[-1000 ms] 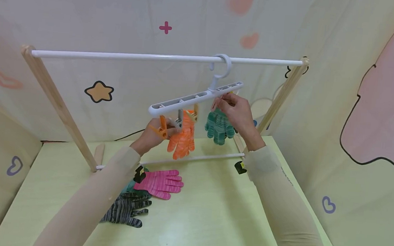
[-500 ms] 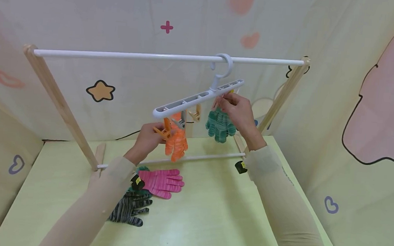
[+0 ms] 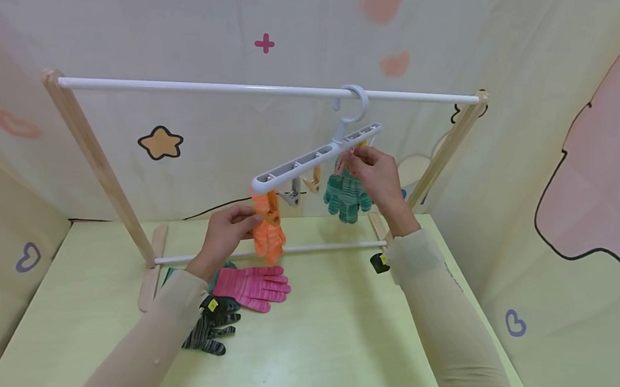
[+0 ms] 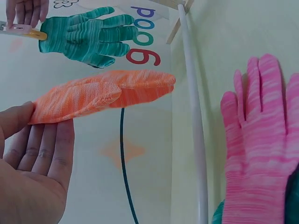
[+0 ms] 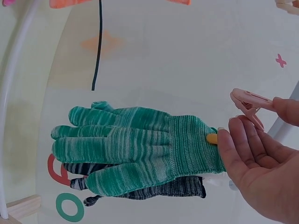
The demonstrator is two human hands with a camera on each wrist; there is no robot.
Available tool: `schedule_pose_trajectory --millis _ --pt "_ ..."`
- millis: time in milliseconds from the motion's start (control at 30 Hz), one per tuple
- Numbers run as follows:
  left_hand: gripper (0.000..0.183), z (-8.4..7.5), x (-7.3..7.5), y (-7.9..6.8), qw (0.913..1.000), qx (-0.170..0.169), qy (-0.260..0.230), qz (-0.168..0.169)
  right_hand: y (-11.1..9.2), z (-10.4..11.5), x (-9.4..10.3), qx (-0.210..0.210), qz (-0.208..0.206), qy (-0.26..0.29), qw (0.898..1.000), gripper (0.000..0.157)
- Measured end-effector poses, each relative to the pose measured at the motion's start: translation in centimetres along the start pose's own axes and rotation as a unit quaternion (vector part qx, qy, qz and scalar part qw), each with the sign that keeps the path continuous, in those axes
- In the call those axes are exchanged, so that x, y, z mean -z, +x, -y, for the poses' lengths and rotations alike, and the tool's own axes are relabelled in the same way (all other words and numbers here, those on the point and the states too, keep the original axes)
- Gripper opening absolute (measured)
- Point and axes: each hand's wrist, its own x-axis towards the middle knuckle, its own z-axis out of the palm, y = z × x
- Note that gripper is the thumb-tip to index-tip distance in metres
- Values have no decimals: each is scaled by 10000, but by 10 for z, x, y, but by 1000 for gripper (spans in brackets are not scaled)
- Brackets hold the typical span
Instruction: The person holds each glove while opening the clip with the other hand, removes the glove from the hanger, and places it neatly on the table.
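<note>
My left hand (image 3: 223,235) pinches an orange knitted glove (image 4: 88,95) at its cuff, thumb against the fingers. The glove hangs under the left end of the white clip hanger (image 3: 295,169), overlapping an orange clothespin (image 3: 271,210) in the head view. My right hand (image 3: 377,173) pinches a pink clothespin (image 5: 250,99) below the hanger's right half; the pin's tip holds no cloth. Beside those fingers a green striped glove (image 5: 131,147) hangs, a yellow clip (image 5: 212,139) at its cuff. A dark glove (image 5: 170,189) shows partly behind it.
The hanger hooks over a white rail (image 3: 214,88) between wooden posts (image 3: 99,166), with a lower bar (image 3: 327,246) near the table. Grey (image 3: 292,193) and beige (image 3: 313,180) clothespins dangle mid-hanger. A pink glove (image 3: 254,287) and a dark striped glove (image 3: 211,335) lie on the table.
My left hand has drawn the orange glove left and slightly down, from beside the grey clothespin to the orange one. The hanger's left end has swung right. My right hand has hardly moved.
</note>
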Motion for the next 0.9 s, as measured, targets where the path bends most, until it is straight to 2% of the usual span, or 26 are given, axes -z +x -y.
schedule_pose_trajectory --millis 200,433,767,900 --pt "31 7 1 -10 9986 315 -356 -248 0 2 -1 -153 -36 72 9999 42" --pt "31 9 0 -26 9918 650 -876 -664 -1 3 -2 -181 -36 112 9998 44" --pt "29 23 -6 -47 9829 954 -1329 -848 -1 3 -3 -336 -98 55 9994 47" --pt "30 29 -8 -55 9767 1058 -1558 -1033 -1 4 -3 -375 -134 33 9992 48"
